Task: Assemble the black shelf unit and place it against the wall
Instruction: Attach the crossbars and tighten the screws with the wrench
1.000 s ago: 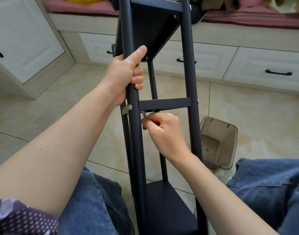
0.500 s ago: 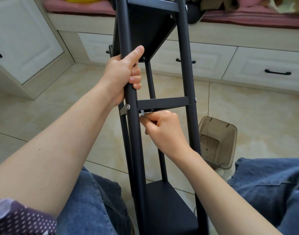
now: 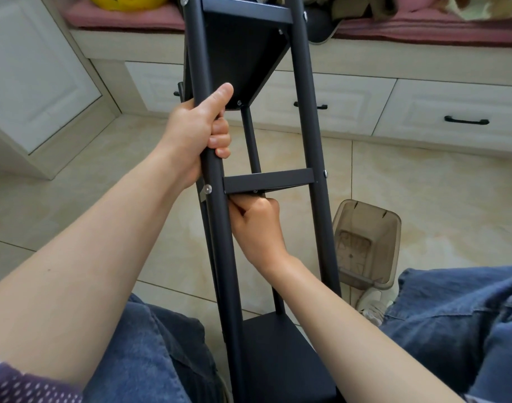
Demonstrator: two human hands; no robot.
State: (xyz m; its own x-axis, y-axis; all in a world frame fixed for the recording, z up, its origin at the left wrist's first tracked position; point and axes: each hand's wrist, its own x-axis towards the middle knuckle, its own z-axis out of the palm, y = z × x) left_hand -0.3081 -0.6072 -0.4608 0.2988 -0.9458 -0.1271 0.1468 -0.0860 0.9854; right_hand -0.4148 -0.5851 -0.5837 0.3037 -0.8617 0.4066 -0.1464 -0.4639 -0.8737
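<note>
The black shelf unit (image 3: 310, 141) leans toward me between my knees, its posts running up the view. My left hand (image 3: 196, 132) grips the near left post, thumb pointing up along it, just above the middle shelf's front bar (image 3: 267, 180). A silver screw head (image 3: 208, 188) sits on that post at the bar's level. My right hand (image 3: 257, 228) is tucked under the bar against the left post. Its fingers are curled round a small metal hex key, which the hand and bar now hide. The bottom shelf (image 3: 278, 350) lies near my lap.
A translucent brown bin (image 3: 365, 242) stands on the tiled floor right of the unit. White drawers with black handles (image 3: 466, 121) line the far wall under a pink cushioned seat (image 3: 423, 27). A white cabinet (image 3: 31, 82) is at left. My jeans-clad knees (image 3: 466, 330) flank the unit.
My right hand has risen and shifted left, closing in under the middle bar beside the left post. The hex key's tip no longer shows. The left hand keeps its grip.
</note>
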